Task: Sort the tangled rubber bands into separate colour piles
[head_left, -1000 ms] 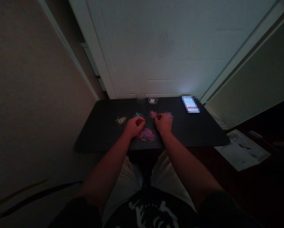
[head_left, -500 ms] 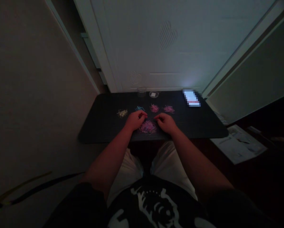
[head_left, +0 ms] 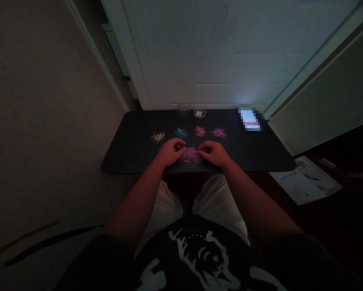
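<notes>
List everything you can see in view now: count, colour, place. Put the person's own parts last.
Cream pile: one, table's left
Blue pile: one, right of cream
Small pink piles: two, right of blue
Large mixed pile: one, pink-purple, between hands
Container: one, clear, far edge
Round dish: one, clear, beside container
Square: one, white, in dish
Lit screen: one, pixelated white, far right
Table: one, black, centre
Hearts: two, greyish, on pale panel
Printed sheet: one, whitish, right floor
Left hand, right hand: bare, beside mixed pile
Trousers, shirt: pale, black; below table
</notes>
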Demonstrator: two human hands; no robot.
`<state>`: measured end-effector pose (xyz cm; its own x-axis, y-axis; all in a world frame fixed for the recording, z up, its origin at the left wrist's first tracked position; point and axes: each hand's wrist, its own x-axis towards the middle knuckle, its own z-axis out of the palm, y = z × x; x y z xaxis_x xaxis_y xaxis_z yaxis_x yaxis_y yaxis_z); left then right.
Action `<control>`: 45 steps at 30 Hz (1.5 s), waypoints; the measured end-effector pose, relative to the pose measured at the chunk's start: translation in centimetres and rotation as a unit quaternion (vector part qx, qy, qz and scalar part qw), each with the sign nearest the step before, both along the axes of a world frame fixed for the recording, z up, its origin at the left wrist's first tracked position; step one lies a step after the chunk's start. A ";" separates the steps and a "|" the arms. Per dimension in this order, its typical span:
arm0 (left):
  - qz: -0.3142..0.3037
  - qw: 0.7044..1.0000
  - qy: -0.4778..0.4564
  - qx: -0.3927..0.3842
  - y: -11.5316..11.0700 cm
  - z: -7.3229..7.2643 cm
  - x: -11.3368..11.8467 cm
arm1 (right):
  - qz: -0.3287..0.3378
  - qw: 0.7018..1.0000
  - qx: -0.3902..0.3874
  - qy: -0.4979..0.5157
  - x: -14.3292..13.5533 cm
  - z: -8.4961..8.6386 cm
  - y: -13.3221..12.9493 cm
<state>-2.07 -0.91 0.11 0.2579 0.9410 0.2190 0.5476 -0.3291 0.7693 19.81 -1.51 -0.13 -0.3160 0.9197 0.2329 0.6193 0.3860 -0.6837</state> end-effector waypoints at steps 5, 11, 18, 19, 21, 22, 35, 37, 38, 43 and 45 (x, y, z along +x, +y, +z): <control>-0.028 0.995 0.085 0.052 -1.3 0.3 0.1 | 0.012 0.999 0.011 -0.036 -0.1 0.2 -0.1; -0.004 0.997 0.069 0.043 -1.2 0.0 0.2 | -0.016 1.000 -0.010 -0.021 -0.2 0.4 0.0; 0.035 0.998 -0.054 0.004 -1.0 -0.5 0.0 | -0.043 0.999 -0.014 -0.006 -0.1 0.6 -0.2; 0.037 0.997 -0.067 0.002 -0.9 -0.6 -0.1 | -0.047 0.999 -0.012 -0.001 -0.1 0.6 -0.2; 0.038 0.996 -0.083 0.001 -0.7 -0.8 -0.1 | -0.059 0.998 -0.014 0.014 -0.1 0.4 -0.1; 0.037 0.996 -0.085 0.002 -0.7 -0.9 -0.1 | -0.064 0.998 -0.015 0.021 0.0 0.2 -0.1; 0.040 0.994 0.047 0.092 -1.5 0.1 -0.1 | -0.109 0.984 0.122 0.063 0.4 -0.5 0.2; 0.035 0.993 0.047 0.107 -1.4 0.1 -0.2 | -0.109 0.984 0.115 0.081 0.5 -0.5 0.0; 0.033 0.992 0.044 0.113 -1.4 0.0 -0.2 | -0.094 0.987 0.102 0.084 0.5 -0.4 -0.2; 0.048 0.991 0.020 0.127 -1.1 -0.4 -0.3 | 0.063 0.997 0.037 0.041 0.5 0.1 -1.4; 0.061 0.990 0.014 0.123 -1.0 -0.6 -0.3 | 0.094 0.995 0.036 0.020 0.4 0.3 -1.6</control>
<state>-2.37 -1.95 -0.48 0.1544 0.8848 0.4397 0.6143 -0.4345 0.6587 20.22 -3.14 0.19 -0.4697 0.8259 0.3119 0.5042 0.5410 -0.6731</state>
